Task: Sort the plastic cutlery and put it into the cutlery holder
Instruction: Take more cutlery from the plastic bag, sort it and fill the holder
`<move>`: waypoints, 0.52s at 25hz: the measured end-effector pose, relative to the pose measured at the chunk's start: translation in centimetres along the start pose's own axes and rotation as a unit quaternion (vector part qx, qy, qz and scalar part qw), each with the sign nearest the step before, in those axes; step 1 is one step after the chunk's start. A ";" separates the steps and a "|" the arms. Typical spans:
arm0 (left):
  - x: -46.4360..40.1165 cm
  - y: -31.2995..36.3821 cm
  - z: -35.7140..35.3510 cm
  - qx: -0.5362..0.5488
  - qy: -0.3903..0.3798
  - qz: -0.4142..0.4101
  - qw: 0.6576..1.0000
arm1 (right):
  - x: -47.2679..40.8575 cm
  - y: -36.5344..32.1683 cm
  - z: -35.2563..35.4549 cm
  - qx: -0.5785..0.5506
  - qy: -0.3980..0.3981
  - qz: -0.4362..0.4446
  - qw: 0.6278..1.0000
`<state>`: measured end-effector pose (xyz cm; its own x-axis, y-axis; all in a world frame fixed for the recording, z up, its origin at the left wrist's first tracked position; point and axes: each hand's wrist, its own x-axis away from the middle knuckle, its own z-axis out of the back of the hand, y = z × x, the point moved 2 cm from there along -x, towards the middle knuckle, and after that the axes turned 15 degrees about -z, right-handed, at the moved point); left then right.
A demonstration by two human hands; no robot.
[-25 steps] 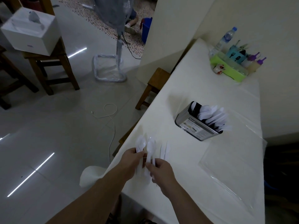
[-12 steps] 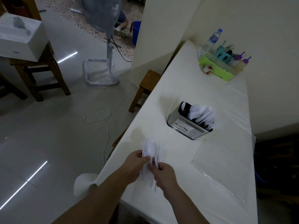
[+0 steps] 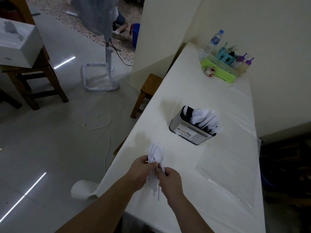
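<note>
A bundle of white plastic spoons (image 3: 156,153) is stacked together near the table's front left edge, bowls pointing away from me and handles sticking out towards me. My left hand (image 3: 140,174) grips the bundle from the left. My right hand (image 3: 170,179) pinches its handles from the right. Further back stands the metal cutlery holder (image 3: 188,132), tilted in view and filled with several white plastic pieces (image 3: 206,121).
The table (image 3: 193,91) wears a white cloth with a clear plastic sheet (image 3: 230,167) at right. A green tray (image 3: 222,72) with bottles and a teal holder sits at the far end. A wooden stool (image 3: 149,88), a fan stand (image 3: 101,79) and a cable lie left of the table.
The spoons that lay spread side by side a second ago are now gathered into one stack between both hands. The view has shifted slightly.
</note>
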<state>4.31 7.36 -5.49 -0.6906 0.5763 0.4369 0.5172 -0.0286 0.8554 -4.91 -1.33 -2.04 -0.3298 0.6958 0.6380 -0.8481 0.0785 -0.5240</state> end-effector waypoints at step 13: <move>-0.6 0.8 -0.4 0.021 0.062 0.002 0.998 | 2.5 -0.9 -0.7 0.211 0.163 0.127 0.955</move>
<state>4.94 6.66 -5.01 -0.7444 0.4698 0.4745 0.5396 0.0046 0.8419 -4.66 0.86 -0.32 -0.4595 0.8447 0.2744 -0.8717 -0.3698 -0.3215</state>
